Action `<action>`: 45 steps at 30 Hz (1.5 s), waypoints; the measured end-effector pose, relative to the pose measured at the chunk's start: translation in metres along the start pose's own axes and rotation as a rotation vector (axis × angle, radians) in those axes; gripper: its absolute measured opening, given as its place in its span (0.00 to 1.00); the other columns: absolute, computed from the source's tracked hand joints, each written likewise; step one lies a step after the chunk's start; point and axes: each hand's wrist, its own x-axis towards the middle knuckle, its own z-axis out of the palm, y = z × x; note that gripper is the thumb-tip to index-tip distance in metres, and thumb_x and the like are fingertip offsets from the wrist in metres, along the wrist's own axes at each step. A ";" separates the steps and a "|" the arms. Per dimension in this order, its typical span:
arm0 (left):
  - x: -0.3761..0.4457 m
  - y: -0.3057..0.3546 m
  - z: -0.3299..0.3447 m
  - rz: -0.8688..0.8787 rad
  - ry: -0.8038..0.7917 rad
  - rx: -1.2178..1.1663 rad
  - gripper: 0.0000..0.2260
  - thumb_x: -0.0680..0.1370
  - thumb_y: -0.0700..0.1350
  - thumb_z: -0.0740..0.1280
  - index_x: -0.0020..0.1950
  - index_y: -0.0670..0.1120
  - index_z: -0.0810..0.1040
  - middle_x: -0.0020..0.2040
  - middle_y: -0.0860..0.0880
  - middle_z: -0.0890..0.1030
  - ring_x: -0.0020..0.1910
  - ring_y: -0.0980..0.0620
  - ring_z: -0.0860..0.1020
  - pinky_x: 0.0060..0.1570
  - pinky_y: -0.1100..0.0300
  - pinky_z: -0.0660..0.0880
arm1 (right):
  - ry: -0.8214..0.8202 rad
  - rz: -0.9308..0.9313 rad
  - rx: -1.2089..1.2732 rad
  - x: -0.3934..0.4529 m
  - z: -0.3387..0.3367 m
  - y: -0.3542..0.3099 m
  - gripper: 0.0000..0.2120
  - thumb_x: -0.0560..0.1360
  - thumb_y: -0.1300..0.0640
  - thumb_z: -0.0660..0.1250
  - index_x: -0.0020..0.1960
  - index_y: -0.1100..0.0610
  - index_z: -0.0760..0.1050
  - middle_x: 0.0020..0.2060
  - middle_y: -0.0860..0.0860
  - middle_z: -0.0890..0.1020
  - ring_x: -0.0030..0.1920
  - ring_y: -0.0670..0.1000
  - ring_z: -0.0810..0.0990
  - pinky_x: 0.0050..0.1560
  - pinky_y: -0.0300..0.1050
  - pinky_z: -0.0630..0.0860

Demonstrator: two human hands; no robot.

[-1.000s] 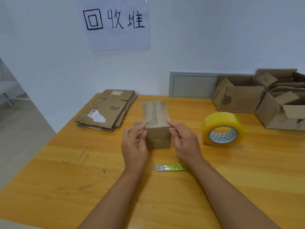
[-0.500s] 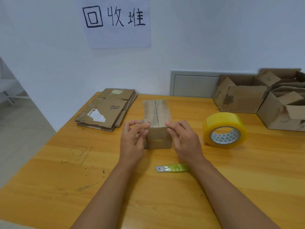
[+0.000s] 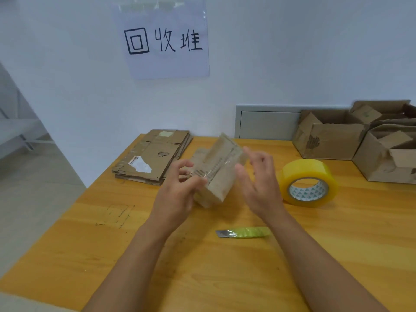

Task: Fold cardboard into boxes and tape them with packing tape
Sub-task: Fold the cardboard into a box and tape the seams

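Observation:
A small taped cardboard box point(image 3: 217, 174) is raised off the wooden table point(image 3: 225, 266) and tilted, and it looks blurred. My left hand point(image 3: 177, 190) grips its left side, fingers curled and thumb on the near face. Just right of the box is my right hand point(image 3: 258, 183), fingers straight; whether it touches the box is unclear. A yellow roll of packing tape point(image 3: 308, 183) stands on the table to the right. Near the front lies a green utility knife point(image 3: 244, 232) with its blade out.
A stack of flattened cardboard point(image 3: 153, 156) lies at the table's back left. Two assembled open boxes point(image 3: 331, 140) point(image 3: 387, 161) stand at the back right against the wall. A paper sign point(image 3: 164, 41) hangs on the wall. The table's left edge drops to the floor.
The box stood on the table with both hands pressing its top edges. Now it is lifted and tilted in my left hand, and my right hand has come away, fingers straight.

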 end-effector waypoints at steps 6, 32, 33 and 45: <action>-0.018 -0.007 -0.016 0.027 -0.086 0.005 0.10 0.79 0.40 0.65 0.56 0.53 0.79 0.71 0.44 0.64 0.62 0.48 0.73 0.55 0.54 0.79 | -0.281 0.348 0.022 0.032 -0.005 0.000 0.15 0.82 0.54 0.62 0.68 0.53 0.75 0.58 0.50 0.79 0.58 0.51 0.77 0.56 0.43 0.72; -0.023 0.042 0.002 -0.739 0.340 -0.223 0.05 0.82 0.45 0.64 0.49 0.51 0.79 0.46 0.55 0.81 0.45 0.58 0.77 0.39 0.66 0.70 | -0.193 0.087 -0.114 -0.022 -0.025 -0.018 0.11 0.84 0.54 0.56 0.43 0.49 0.63 0.32 0.42 0.71 0.33 0.44 0.71 0.30 0.40 0.61; -0.023 0.043 0.001 -0.691 0.341 -0.173 0.06 0.82 0.42 0.64 0.47 0.51 0.77 0.44 0.55 0.80 0.44 0.59 0.77 0.39 0.67 0.69 | -0.172 0.063 -0.129 -0.023 -0.027 -0.021 0.11 0.84 0.54 0.56 0.43 0.49 0.63 0.32 0.41 0.70 0.33 0.43 0.70 0.30 0.38 0.60; 0.004 0.090 -0.013 -0.454 0.444 -0.190 0.06 0.83 0.44 0.64 0.46 0.50 0.76 0.42 0.55 0.79 0.43 0.54 0.77 0.41 0.65 0.72 | 0.039 0.273 0.149 -0.042 -0.045 -0.037 0.19 0.82 0.41 0.56 0.41 0.55 0.68 0.37 0.53 0.77 0.41 0.58 0.77 0.42 0.56 0.79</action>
